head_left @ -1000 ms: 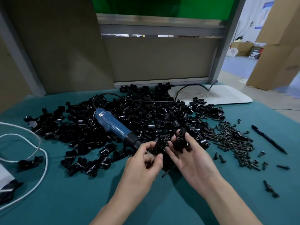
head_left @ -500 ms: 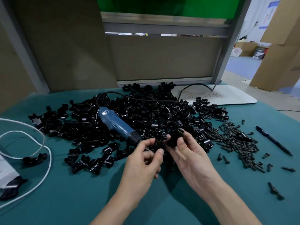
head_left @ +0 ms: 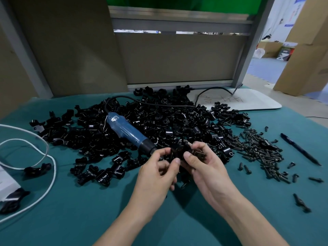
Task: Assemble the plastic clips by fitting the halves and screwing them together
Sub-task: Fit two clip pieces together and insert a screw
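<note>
Between the two hands, on the head view, I see blurred black clip halves (head_left: pixel 179 152); the left hand (head_left: pixel 156 173) pinches one by thumb and forefinger; the right hand (head_left: pixel 204 167) curls its fingers round the other. Just beyond the hands lies the clip pile (head_left: pixel 159 121), a blue electric screwdriver (head_left: pixel 127 132) on it; loose screws (head_left: pixel 262 151) lie right of the right hand, a pen (head_left: pixel 300 150) past them.

the pile of clip halves (head_left: pixel 177 125) covers the middle of the table (head_left: pixel 71 219), the electric screwdriver (head_left: pixel 127 132) lying on its left part, the heap of screws (head_left: pixel 260 150) just right of it and the pen (head_left: pixel 300 149) farther right. the left hand (head_left: pixel 156 176) and right hand (head_left: pixel 207 169) meet at the pile's near edge, pinching clip pieces (head_left: pixel 179 151) between them; a cord (head_left: pixel 49 157) loops far left.
</note>
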A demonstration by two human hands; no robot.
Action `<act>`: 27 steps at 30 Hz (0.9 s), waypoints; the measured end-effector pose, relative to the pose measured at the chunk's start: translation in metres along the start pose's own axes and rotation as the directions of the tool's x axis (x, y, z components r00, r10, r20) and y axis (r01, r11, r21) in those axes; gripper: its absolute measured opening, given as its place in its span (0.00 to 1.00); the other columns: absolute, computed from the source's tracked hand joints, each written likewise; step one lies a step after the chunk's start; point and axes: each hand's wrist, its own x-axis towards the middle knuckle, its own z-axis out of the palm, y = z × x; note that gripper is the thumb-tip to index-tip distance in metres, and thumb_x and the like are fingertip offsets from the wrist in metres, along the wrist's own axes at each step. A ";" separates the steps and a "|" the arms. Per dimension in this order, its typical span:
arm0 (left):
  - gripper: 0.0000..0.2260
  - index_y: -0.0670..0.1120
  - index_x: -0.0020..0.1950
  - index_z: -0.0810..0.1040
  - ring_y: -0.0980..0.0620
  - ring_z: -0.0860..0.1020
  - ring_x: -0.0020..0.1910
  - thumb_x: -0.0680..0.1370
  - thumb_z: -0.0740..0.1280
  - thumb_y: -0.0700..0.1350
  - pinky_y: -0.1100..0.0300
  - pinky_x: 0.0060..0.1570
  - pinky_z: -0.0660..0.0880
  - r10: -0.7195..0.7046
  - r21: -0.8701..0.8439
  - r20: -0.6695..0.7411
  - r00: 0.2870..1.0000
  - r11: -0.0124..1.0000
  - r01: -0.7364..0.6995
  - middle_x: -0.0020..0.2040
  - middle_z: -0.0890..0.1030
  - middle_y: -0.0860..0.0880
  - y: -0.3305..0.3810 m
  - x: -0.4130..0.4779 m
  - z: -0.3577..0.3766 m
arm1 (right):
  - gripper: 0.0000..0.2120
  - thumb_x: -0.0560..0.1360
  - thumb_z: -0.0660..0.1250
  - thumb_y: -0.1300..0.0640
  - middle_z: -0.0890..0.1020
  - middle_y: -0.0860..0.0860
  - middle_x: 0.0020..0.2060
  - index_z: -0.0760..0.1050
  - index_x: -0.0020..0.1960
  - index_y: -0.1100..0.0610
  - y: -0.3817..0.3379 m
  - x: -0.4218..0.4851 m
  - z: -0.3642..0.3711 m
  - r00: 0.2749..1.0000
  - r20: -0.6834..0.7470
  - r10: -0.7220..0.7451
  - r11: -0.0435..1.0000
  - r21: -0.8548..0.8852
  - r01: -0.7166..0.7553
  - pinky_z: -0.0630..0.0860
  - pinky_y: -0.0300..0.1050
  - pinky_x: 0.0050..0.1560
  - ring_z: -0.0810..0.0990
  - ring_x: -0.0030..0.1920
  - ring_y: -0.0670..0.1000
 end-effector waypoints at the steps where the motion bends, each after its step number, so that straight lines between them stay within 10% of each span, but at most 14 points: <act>1: 0.10 0.55 0.61 0.75 0.58 0.77 0.31 0.81 0.69 0.48 0.66 0.33 0.75 -0.001 0.003 0.008 1.000 1.000 0.001 0.32 0.80 0.51 0.000 0.000 0.000 | 0.11 0.72 0.72 0.64 0.86 0.53 0.49 0.83 0.48 0.49 0.000 0.000 -0.001 1.000 -0.011 -0.008 1.000 -0.002 0.008 0.81 0.45 0.53 0.84 0.51 0.53; 5: 0.10 0.56 0.61 0.75 0.57 0.77 0.30 0.81 0.68 0.48 0.67 0.32 0.74 -0.012 0.007 0.027 1.000 1.000 0.012 0.32 0.80 0.51 0.001 -0.001 0.000 | 0.22 0.78 0.68 0.71 0.87 0.46 0.53 0.83 0.63 0.48 0.002 0.001 -0.003 1.000 -0.029 0.005 0.997 -0.080 -0.008 0.80 0.37 0.52 0.86 0.52 0.48; 15: 0.10 0.61 0.59 0.76 0.58 0.77 0.30 0.81 0.68 0.46 0.68 0.30 0.73 0.001 0.010 0.058 0.998 1.000 -0.001 0.32 0.79 0.53 0.002 -0.002 -0.001 | 0.19 0.69 0.77 0.50 0.86 0.54 0.60 0.85 0.60 0.48 -0.003 0.003 -0.004 0.998 0.061 0.015 0.996 -0.092 -0.009 0.79 0.36 0.58 0.83 0.63 0.51; 27: 0.13 0.57 0.64 0.75 0.58 0.78 0.33 0.82 0.68 0.44 0.68 0.32 0.73 -0.015 0.056 0.116 0.993 0.998 0.008 0.34 0.81 0.55 0.002 -0.003 -0.001 | 0.19 0.67 0.78 0.51 0.87 0.55 0.49 0.86 0.57 0.52 0.000 0.002 -0.007 0.999 0.022 0.038 0.995 -0.096 -0.036 0.82 0.42 0.50 0.85 0.43 0.50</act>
